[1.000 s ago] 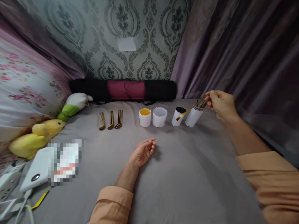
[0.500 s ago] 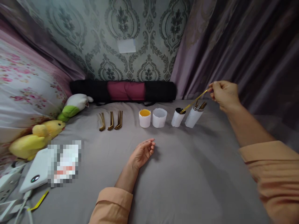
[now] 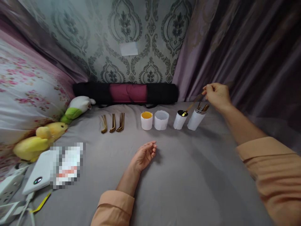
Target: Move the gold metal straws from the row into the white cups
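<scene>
My right hand (image 3: 216, 95) pinches the top end of a thin gold straw (image 3: 191, 106). The straw slants down to the left, and its lower tip sits in the black-rimmed white cup (image 3: 180, 120). Just right of it a tilted white cup (image 3: 194, 120) holds a few more gold straws. Left of these stand a white cup with a yellow inside (image 3: 146, 121) and a plain white cup (image 3: 161, 120). My left hand (image 3: 144, 155) lies on the grey sheet (image 3: 178, 175), palm up, fingers loosely curled and empty. Three bunches of bent gold straws (image 3: 113, 123) lie further left.
A black and maroon roll (image 3: 127, 93) lies against the patterned wall. Yellow (image 3: 39, 141) and green-white (image 3: 77, 106) plush toys sit at the left by a floral pillow. A white power bank (image 3: 39, 172), cables and a power strip (image 3: 9, 188) lie at the lower left. Curtains hang on the right.
My right hand drew one gold straw out of the tilted cup, lifted it, then brought it left and down until its tip entered the black-rimmed cup. My left hand stayed still.
</scene>
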A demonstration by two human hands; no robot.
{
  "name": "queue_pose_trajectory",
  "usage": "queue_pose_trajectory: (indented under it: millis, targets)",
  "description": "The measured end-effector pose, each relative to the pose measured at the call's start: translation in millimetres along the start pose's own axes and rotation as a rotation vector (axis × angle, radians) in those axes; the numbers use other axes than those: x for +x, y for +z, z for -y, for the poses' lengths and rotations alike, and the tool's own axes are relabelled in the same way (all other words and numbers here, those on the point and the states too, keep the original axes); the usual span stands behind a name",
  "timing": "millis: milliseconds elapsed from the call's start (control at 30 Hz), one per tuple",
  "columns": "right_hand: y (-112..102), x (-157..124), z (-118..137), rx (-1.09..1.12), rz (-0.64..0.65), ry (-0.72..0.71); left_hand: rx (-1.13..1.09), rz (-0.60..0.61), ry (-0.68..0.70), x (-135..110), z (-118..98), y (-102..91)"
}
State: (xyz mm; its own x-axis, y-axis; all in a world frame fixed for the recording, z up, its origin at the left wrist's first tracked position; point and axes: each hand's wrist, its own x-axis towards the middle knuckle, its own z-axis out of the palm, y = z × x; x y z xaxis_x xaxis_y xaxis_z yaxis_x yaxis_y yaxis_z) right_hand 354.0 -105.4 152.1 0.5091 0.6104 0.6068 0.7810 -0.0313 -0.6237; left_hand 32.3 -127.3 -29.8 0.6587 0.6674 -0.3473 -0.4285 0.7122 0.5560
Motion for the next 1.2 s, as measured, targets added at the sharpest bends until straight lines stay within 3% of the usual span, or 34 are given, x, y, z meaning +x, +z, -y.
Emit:
queue_pose_trajectory:
  millis: [567, 1200]
  targets:
    - [33.5, -3.6, -19.4, -0.042, 0.244, -0.071, -0.021, 0.008, 0.006, 0.3, -0.1, 0.4]
    - [47.4, -19.5, -19.2, -0.219, 0.453, -0.057, -0.019, -0.013, 0.005, 0.7, -0.3, 0.2]
